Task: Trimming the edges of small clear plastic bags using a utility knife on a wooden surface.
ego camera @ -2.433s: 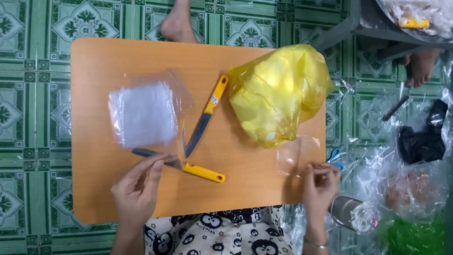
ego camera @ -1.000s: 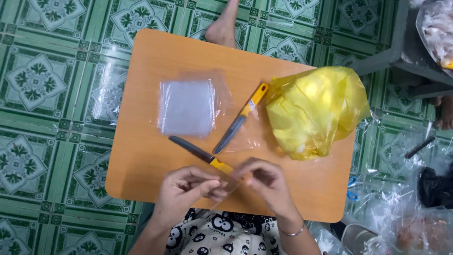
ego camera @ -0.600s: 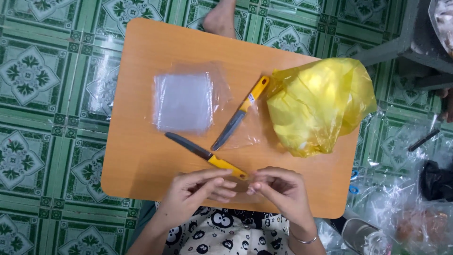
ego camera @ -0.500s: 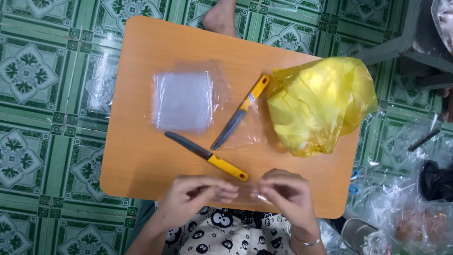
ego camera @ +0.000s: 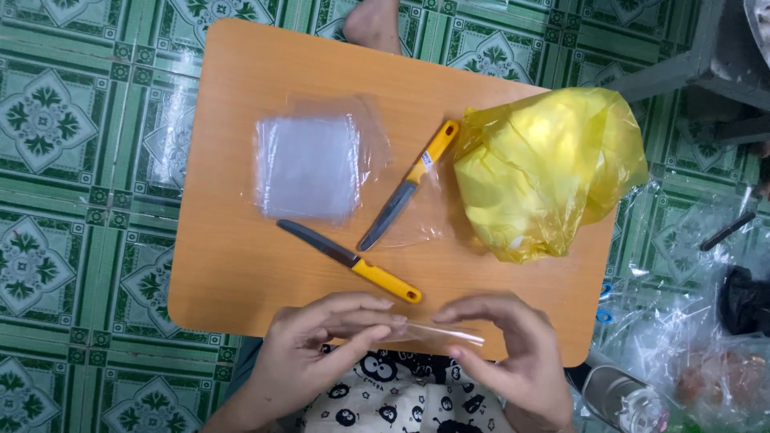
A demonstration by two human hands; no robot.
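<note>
While both hands work at the near table edge [ego camera: 241, 317], the left hand [ego camera: 317, 345] and right hand [ego camera: 513, 353] pinch a small clear plastic bag [ego camera: 437, 331] between fingertips. Judged step: opening its mouth. Next requirement: separate the two film layers.

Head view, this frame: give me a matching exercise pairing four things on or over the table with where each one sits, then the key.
Things:
1. yellow plastic bag
2. stack of clear bags
3. small clear bag
4. knife with blade on a clear sheet

Places:
A. held between the left hand and right hand at the near edge
B. right end of the wooden table
C. middle, handle towards the far edge
D. left of the middle, lying flat

Pairs: 1-B, 2-D, 3-A, 4-C
</note>
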